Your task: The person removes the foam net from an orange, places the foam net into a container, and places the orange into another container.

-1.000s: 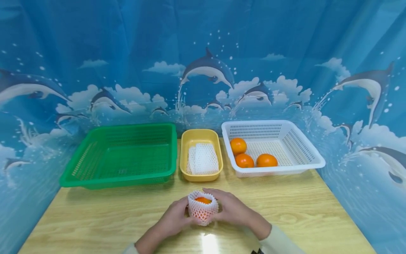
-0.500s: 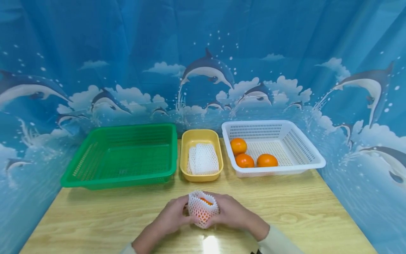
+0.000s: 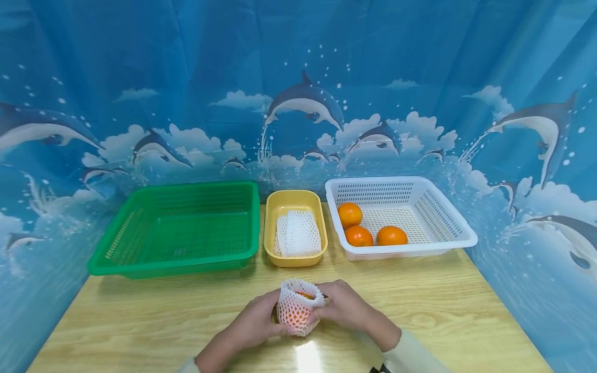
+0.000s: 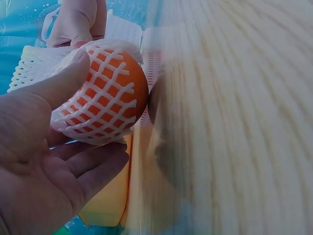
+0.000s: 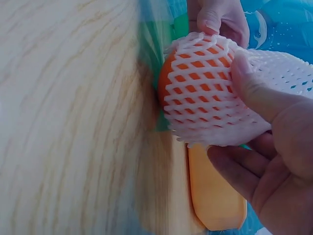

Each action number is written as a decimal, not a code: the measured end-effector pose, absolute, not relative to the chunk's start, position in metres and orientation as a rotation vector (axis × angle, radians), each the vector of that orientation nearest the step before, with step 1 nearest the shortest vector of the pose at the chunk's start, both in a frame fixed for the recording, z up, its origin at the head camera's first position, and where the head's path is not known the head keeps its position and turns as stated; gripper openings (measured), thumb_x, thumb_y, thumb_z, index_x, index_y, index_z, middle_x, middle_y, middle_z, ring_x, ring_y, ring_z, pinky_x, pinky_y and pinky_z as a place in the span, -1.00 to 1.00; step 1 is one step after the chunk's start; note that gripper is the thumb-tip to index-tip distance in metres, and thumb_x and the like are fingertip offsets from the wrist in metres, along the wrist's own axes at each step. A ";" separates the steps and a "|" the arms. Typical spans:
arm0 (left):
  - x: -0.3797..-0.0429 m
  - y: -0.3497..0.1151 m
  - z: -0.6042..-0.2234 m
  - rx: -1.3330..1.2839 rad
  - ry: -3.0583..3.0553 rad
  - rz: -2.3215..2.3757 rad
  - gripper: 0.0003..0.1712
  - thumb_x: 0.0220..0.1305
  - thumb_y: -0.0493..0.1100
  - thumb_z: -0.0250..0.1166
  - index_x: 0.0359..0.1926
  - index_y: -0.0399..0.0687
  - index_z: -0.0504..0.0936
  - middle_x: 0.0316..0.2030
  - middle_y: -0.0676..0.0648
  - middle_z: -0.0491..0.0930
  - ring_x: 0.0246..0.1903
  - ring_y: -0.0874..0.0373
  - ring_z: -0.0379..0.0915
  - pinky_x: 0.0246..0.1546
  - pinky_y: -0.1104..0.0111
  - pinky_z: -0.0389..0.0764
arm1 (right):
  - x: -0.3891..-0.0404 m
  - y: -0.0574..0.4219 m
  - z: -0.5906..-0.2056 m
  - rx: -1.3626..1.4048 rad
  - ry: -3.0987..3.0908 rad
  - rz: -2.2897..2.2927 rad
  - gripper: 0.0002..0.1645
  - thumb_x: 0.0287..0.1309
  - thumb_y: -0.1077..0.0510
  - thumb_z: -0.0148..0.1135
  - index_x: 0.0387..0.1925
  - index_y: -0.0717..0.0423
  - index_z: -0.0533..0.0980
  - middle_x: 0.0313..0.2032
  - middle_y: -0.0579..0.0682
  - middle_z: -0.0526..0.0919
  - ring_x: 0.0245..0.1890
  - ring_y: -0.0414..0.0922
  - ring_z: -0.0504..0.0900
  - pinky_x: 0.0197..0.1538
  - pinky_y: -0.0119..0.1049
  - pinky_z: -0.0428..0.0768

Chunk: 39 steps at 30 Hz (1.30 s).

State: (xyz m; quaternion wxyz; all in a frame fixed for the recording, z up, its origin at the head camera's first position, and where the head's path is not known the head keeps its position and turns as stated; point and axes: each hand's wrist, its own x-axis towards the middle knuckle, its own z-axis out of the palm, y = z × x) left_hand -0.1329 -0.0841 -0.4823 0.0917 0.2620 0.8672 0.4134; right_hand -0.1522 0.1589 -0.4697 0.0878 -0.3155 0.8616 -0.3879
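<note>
An orange (image 5: pixel 198 76) sits inside a white foam net sleeve (image 3: pixel 290 295), low over the wooden table at the front middle. The sleeve covers its sides and stands up past it in a loose collar; bare peel shows at the bottom end in both wrist views. From the left my left hand (image 3: pixel 255 319) grips the wrapped fruit, thumb in front and fingers beneath or behind. On the opposite side my right hand (image 3: pixel 344 309) pinches the sleeve between thumb and fingers. Whether the fruit touches the table is hard to tell.
Behind the hands, a yellow tray (image 3: pixel 270 248) holds folded white foam nets (image 3: pixel 303 233). To its left stands a green basket (image 3: pixel 174 268). On the right, a white basket (image 3: pixel 448 228) contains three oranges (image 3: pixel 392 235). A blue dolphin curtain (image 3: pixel 298 52) hangs behind the wooden table (image 3: pixel 140 316).
The wrapped orange has tilted and turned a little in the hands. My right hand has shifted slightly right, and the sleeve's open collar now stands more upright. Baskets and tray stay put.
</note>
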 end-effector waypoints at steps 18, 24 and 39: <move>-0.135 -0.091 -0.481 0.814 2.657 1.184 -0.50 -0.01 -0.02 0.47 -0.06 -0.19 0.66 -0.13 -0.11 0.71 -0.14 0.09 0.66 -0.09 0.33 0.66 | -0.145 0.147 -0.475 -0.974 2.474 -1.092 0.30 -0.31 -0.25 0.57 0.46 -0.07 0.10 0.34 -0.07 0.34 0.27 -0.11 0.40 0.33 -0.05 0.35; -0.136 -0.092 -0.481 0.826 2.662 1.165 -0.29 -0.02 0.14 0.45 0.10 -0.14 0.58 0.03 -0.09 0.64 0.01 0.04 0.58 0.02 0.20 0.61 | -0.145 0.149 -0.472 -0.904 2.511 -1.052 0.05 -0.23 -0.30 0.50 0.30 0.02 0.35 0.07 -0.16 0.58 0.01 -0.26 0.54 0.16 -0.22 0.53; -0.134 -0.088 -0.484 0.840 2.570 1.223 -0.01 -0.04 0.18 0.47 0.38 -0.06 0.31 0.23 -0.07 0.47 0.18 -0.02 0.43 0.21 0.01 0.43 | -0.150 0.158 -0.471 -0.991 2.585 -1.084 -0.48 -0.06 -0.13 0.42 -0.08 0.07 0.63 -0.22 -0.15 0.73 -0.26 -0.37 0.63 -0.10 -0.45 0.62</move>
